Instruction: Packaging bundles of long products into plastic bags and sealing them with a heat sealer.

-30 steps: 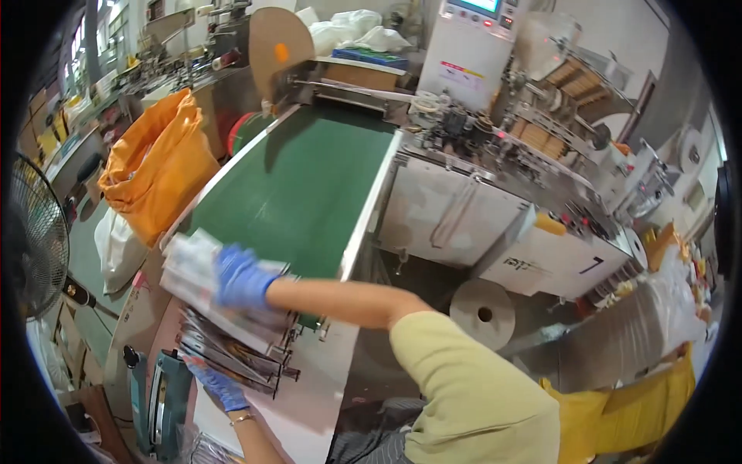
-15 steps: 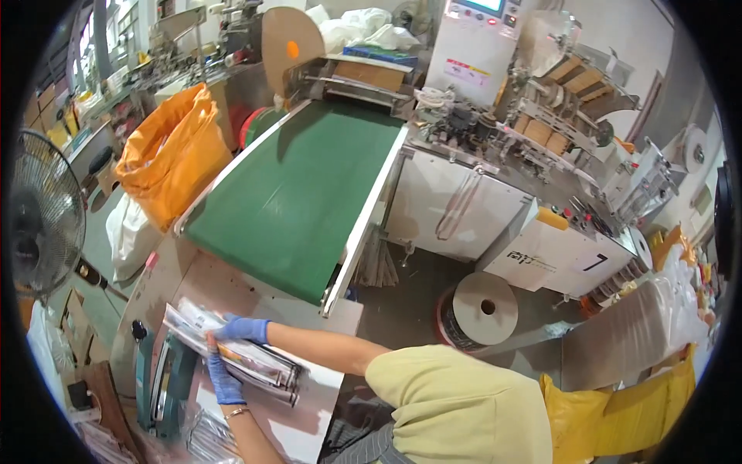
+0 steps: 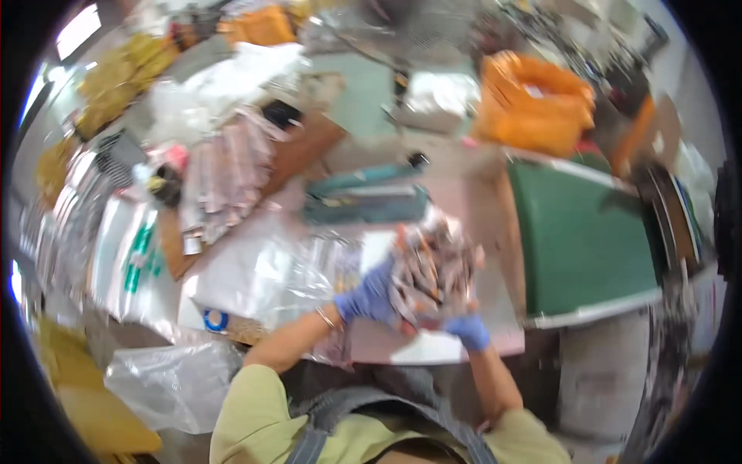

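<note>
Between my hands I hold a bundle of thin packets in clear film (image 3: 434,271), smeared by motion, showing grey, white and orange patches. My blue-gloved left hand (image 3: 369,297) is closed on the bundle's left side. At its lower right, my blue-gloved right hand (image 3: 468,331) grips the edge, its fingers partly hidden. The bundle is above a pale worktable (image 3: 495,325). Just beyond it lies a teal long-armed device (image 3: 367,205), which looks like a bag sealer. Clear plastic sleeves (image 3: 309,263) lie beside my left hand.
A green conveyor belt (image 3: 583,240) adjoins the table on the right. Beyond it stands an orange sack (image 3: 533,108). Piled packets (image 3: 228,174) rest on a brown board (image 3: 305,151) at the left. A blue tape roll (image 3: 216,319) is near the front left edge.
My view has swung left, so the conveyor now lies at the right. The bundle has turned in my hands, which have moved apart to its two sides.
</note>
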`<state>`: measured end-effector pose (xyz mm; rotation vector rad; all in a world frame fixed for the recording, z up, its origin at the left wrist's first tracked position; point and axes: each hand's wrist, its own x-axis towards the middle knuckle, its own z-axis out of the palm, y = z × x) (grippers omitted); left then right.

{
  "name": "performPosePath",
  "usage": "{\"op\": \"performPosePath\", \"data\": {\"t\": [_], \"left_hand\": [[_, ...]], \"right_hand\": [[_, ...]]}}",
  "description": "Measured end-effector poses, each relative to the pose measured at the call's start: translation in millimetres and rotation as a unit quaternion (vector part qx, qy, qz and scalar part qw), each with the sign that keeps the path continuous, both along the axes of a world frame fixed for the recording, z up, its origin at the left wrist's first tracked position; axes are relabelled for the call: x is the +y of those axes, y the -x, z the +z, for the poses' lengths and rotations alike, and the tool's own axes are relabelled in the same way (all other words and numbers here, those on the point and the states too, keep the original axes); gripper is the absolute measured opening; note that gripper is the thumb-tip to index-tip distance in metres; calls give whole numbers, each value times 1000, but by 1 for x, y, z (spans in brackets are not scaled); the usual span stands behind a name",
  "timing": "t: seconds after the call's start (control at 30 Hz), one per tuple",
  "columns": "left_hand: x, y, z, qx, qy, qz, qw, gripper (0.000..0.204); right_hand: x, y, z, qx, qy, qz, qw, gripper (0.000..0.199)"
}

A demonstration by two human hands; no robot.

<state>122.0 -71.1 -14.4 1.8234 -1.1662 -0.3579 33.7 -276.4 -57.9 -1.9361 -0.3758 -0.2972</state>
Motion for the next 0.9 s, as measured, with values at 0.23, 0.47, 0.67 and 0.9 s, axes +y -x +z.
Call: {"op": "performPosePath", "data": {"t": [0.23, 0.47, 0.67, 0.9], "left_hand": [[-16, 44, 37, 185, 293, -82, 934, 137], [10, 49, 34, 404, 234, -20, 884, 68], [41, 114, -10, 696, 307, 155, 630, 45], [153, 103, -32, -336, -113, 563, 747, 20]], "right_hand": [[47, 25, 116, -37, -317, 95, 943, 108], [64, -7, 117, 24, -163, -41, 986, 45], [81, -31, 60, 361, -309, 266, 839, 29], [123, -24, 54, 383, -292, 279, 831, 25]]}}
